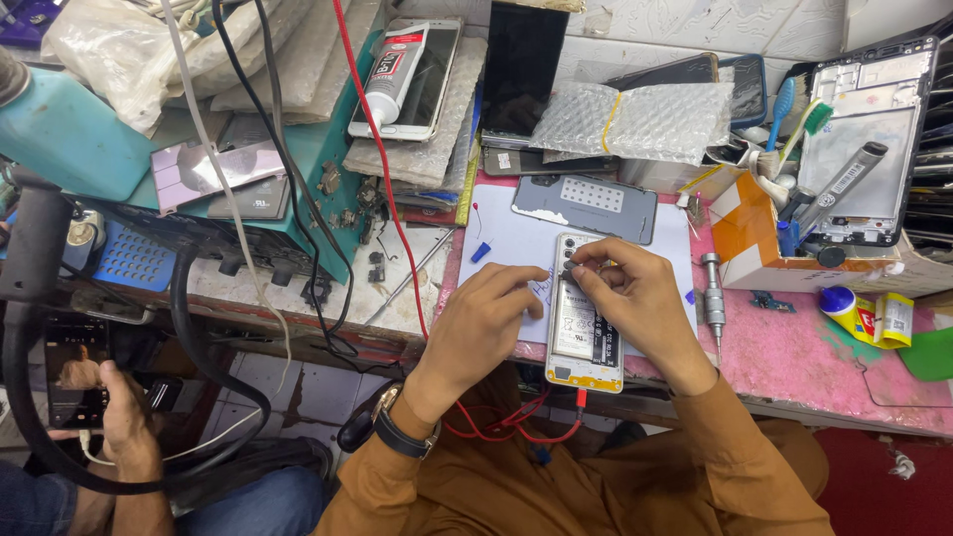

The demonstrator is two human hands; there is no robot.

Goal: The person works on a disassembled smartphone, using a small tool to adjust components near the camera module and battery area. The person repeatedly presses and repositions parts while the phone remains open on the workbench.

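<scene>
Teal is the colour of the machine housing (318,149) at the far left of the tabletop (794,367), and a red wire (382,169) and black cables (288,199) run down across it. Below it, at the left edge, another person's hand (124,412) holds a dark phone (74,372) above the floor. More to the right, a white glue tube (392,74) lies on a phone at the back. The left hand (481,323), with a dark wristwatch (402,432), rests beside the opened phone (586,318); its fingers (526,283) are bent together and touch the left edge of the phone near the top. This opened phone lies back side up on a white sheet (506,248), partly over the front edge of the pink tabletop, and its white battery (576,328) is visible. The right hand (645,303) lies on the right side of the phone, and its fingers (596,260) are pinched together on a small part at the top of the phone; what the part is, I cannot tell. Behind the hands a grey back cover (586,206) lies flat. Just beside the right hand stands a metal screwdriver (713,298), then an orange box (754,233) with brushes, and a yellow tube (869,316).
</scene>
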